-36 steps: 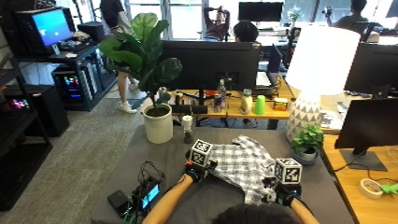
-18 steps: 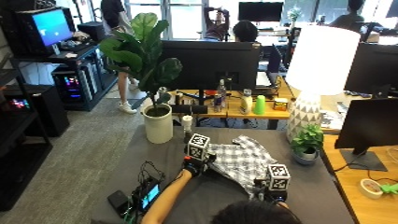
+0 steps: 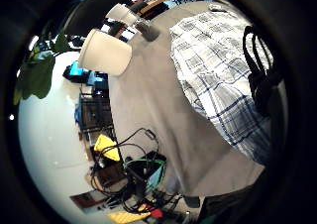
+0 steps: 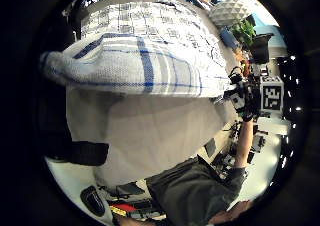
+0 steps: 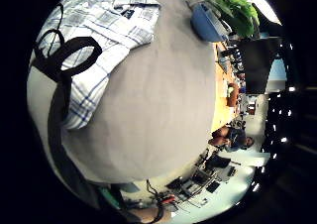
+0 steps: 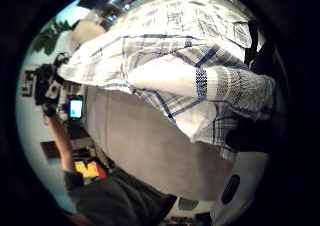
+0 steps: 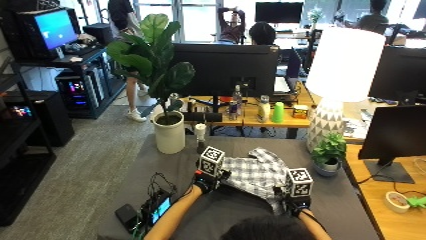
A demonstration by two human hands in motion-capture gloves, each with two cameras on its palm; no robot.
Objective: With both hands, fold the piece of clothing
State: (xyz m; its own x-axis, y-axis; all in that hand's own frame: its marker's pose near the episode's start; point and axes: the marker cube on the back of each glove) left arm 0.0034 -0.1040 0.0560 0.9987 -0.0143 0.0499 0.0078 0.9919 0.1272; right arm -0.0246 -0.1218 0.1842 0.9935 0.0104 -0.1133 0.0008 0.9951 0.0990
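A potted plant [image 7: 168,131] is set at the grey table's [image 7: 339,200] far left corner. A white lamp [image 7: 336,75] and a small plant [image 7: 328,156] are placed at its right.

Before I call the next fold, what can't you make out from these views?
- Left hand and right hand, outside view: marker cubes cover the fingers, so the grip on the plaid shirt is unseen.
- Shirt's near edge, outside view: hidden behind the person's head.
- Shirt's collar and sleeves: too bunched to tell apart.
- Small items by the white plant pot: too small to identify.
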